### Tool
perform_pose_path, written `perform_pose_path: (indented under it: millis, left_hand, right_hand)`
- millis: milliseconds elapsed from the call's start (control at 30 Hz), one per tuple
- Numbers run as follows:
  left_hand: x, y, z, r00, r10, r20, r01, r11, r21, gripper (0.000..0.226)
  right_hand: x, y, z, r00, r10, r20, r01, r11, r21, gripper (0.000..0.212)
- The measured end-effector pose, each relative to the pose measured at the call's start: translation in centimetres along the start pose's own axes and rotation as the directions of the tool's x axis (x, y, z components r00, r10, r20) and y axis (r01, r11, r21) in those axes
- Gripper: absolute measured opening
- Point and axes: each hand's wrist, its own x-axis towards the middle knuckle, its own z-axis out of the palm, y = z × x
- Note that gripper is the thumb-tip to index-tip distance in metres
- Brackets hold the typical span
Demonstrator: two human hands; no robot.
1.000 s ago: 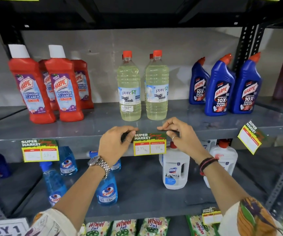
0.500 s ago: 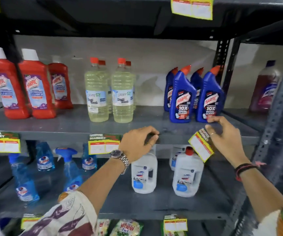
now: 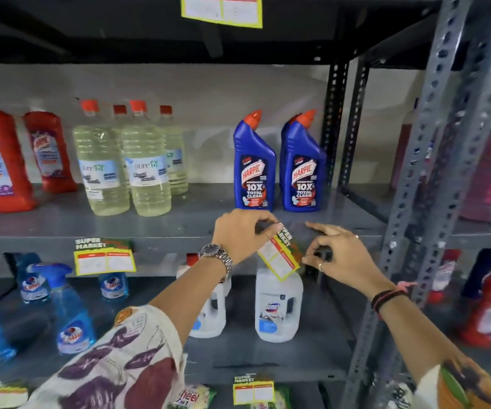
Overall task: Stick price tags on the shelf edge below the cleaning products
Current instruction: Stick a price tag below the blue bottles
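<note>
- The tag [image 3: 279, 255] hangs tilted between both hands, its long axis slanting down to the right, at the shelf edge [image 3: 161, 246] below the blue bottles [image 3: 254, 163].
- The left hand [image 3: 241, 234] pinches its top corner; the right hand [image 3: 338, 255], fingers curled with nothing in them, sits just beside its right edge.
- Bare edge runs rightward to the upright [image 3: 433, 160].

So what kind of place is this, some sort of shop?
Most likely a supermarket's cleaning aisle. Grey metal shelves hold rows of branded goods such as blue Harpic bottles, and yellow price tags printed "Super Market" hang on the shelf edge, with another tag at the left hand.
</note>
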Motion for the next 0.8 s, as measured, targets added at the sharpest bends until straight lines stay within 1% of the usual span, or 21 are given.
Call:
perform_pose_path:
  millis: [167,233,300,367,400,533,600,700,800]
  left_hand:
    - [-0.3,0.0,0.3,1.0,-0.001,-0.011,0.001,1.0,0.0,0.019]
    - [-0.7,0.0,0.3,1.0,-0.005,-0.004,0.005,1.0,-0.005,0.016]
    - [-0.9,-0.2,0.4,1.0,-0.015,-0.006,0.015,0.999,-0.033,0.013]
    - [-1.1,-0.4,0.5,1.0,-0.027,-0.015,0.025,0.996,-0.081,0.013]
    - [-1.1,-0.5,0.6,1.0,-0.024,-0.011,0.023,0.996,-0.089,0.014]
    - [-1.9,-1.2,0.9,0.999,-0.006,0.047,0.01,0.996,-0.085,0.009]
    - [-2.4,-1.5,1.2,0.996,0.028,0.082,-0.018,0.993,-0.119,0.007]
    - [-2.8,-1.7,1.4,0.99,0.084,0.112,-0.07,0.99,-0.118,0.007]
    - [-2.8,-1.7,1.5,0.992,0.073,0.099,-0.059,0.989,-0.139,0.006]
  right_hand:
    - [-0.2,-0.3,-0.1,0.999,-0.007,-0.038,0.008,0.999,0.037,0.006]
    - [-0.1,-0.3,-0.2,0.999,-0.006,-0.038,0.008,0.999,0.054,0.011]
    - [0.2,-0.4,-0.3,0.998,0.015,-0.065,-0.008,0.993,0.116,0.014]
    - [0.4,-0.4,-0.3,0.995,0.052,-0.082,-0.034,0.978,0.208,0.012]
    - [0.4,-0.4,-0.3,0.994,0.059,-0.088,-0.038,0.973,0.228,0.011]
    - [0.2,-0.3,-0.1,0.994,0.047,-0.1,-0.023,0.972,0.234,0.015]
    - [0.1,-0.2,-0.2,0.996,0.044,-0.075,-0.026,0.976,0.217,0.02]
    - [0.0,-0.4,-0.3,0.998,0.032,-0.053,-0.022,0.985,0.169,0.026]
    - [0.0,-0.5,-0.3,0.995,0.046,-0.083,-0.031,0.983,0.18,0.022]
